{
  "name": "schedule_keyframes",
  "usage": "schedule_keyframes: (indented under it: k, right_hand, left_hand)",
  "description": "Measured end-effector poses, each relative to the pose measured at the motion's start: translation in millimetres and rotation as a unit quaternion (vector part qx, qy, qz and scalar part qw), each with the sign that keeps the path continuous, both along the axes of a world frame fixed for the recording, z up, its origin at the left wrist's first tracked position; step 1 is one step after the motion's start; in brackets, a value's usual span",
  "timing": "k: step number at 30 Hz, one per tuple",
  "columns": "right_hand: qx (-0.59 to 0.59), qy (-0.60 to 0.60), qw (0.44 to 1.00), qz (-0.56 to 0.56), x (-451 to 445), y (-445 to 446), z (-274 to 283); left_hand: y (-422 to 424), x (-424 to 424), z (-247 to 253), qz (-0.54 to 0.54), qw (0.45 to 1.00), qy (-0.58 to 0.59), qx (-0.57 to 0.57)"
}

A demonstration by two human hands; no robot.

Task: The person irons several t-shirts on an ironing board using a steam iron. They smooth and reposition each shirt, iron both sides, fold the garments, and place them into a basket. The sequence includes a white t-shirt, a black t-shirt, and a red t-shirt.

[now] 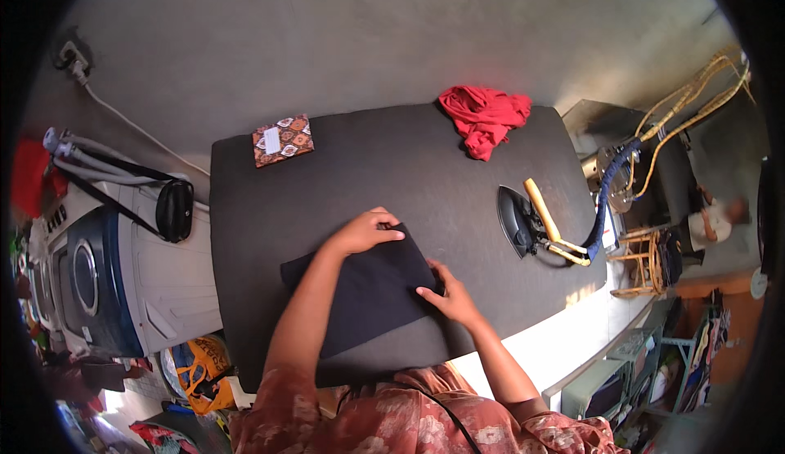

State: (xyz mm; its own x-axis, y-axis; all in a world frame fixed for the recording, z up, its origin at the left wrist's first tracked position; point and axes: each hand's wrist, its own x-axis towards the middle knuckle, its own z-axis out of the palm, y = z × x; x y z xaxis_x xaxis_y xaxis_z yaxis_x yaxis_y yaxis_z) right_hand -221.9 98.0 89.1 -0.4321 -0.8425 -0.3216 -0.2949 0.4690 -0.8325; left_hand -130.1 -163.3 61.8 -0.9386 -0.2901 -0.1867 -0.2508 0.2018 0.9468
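Note:
A dark navy cloth [374, 294], folded to a flat rectangle, lies near the front edge of a black-covered ironing table [392, 159]. My left hand [370, 231] grips the cloth's far corner between thumb and fingers. At the right edge of the same cloth, my right hand [449, 294] pinches it, thumb on top and some fingertips hidden. To the right, a black steam iron [517, 221] with a yellow-wrapped handle [542, 208] rests on the table. A dark blue wrapped hose [607, 193] runs from it to the right.
A crumpled red cloth [484, 116] and a patterned notebook [283, 140] lie at the table's back edge. On the left stand a washing machine [165, 282] and a small black bag [175, 210]. A wooden stool [638, 261] and a distant person [711, 224] are at right.

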Motion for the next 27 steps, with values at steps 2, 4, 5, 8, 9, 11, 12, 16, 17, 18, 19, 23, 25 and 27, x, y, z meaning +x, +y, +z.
schedule_keyframes:
  k: [2,4,5,8,9,11,12,16,17,18,19,23,25,27]
  right_hand:
    - [-0.014,-0.113,0.99,0.082,-24.0,-1.1,7.6]
    - [0.002,-0.054,0.987,0.151,-36.4,-33.4,56.4]
    - [0.009,-0.008,0.983,0.185,-39.9,-54.1,89.6]
    - [-0.1,0.1,0.959,0.246,-40.9,-98.2,167.8]
    - [-0.17,0.122,0.943,0.26,-40.6,-108.9,177.4]
    - [-0.259,0.178,0.905,0.286,-42.6,-118.2,188.0]
    - [-0.283,0.207,0.885,0.306,-43.1,-121.8,188.5]
    - [-0.266,0.265,0.866,0.331,-57.3,-99.1,143.6]
    - [-0.261,0.269,0.864,0.336,-57.7,-88.7,119.9]
    - [-0.224,0.266,0.874,0.34,-59.3,-73.9,96.8]
    - [-0.199,0.266,0.879,0.34,-62.1,-56.1,74.0]
    - [-0.096,0.293,0.89,0.336,-78.2,19.7,-22.1]
    - [-0.076,0.303,0.904,0.29,-71.6,29.1,-29.3]
    - [-0.078,0.302,0.93,0.197,-39.9,28.4,-17.9]
  left_hand:
    - [-14.6,29.4,59.8,0.057,0.996,0.02,0.071]
    - [-36.6,71.7,115.4,0.145,0.984,0.023,0.104]
    - [-46.5,95.3,138.5,0.183,0.978,0.034,0.09]
    - [-49.0,154.0,186.8,0.284,0.946,0.157,0.002]
    - [-38.0,169.7,202.8,0.31,0.932,0.188,-0.018]
    - [-1.4,188.4,222.8,0.358,0.912,0.157,-0.123]
    - [17.4,202.3,222.7,0.367,0.905,0.126,-0.174]
    - [102.3,208.6,165.7,0.35,0.875,0.069,-0.327]
    - [129.5,206.5,142.2,0.361,0.873,0.053,-0.324]
    - [156.7,202.5,116.4,0.359,0.874,0.034,-0.326]
    - [182.7,197.2,89.0,0.356,0.875,0.018,-0.326]
    - [269.6,182.6,-6.7,0.296,0.901,-0.029,-0.316]
    - [287.5,180.1,-17.6,0.303,0.898,-0.075,-0.309]
    - [292.3,169.0,-5.1,0.312,0.885,-0.105,-0.329]
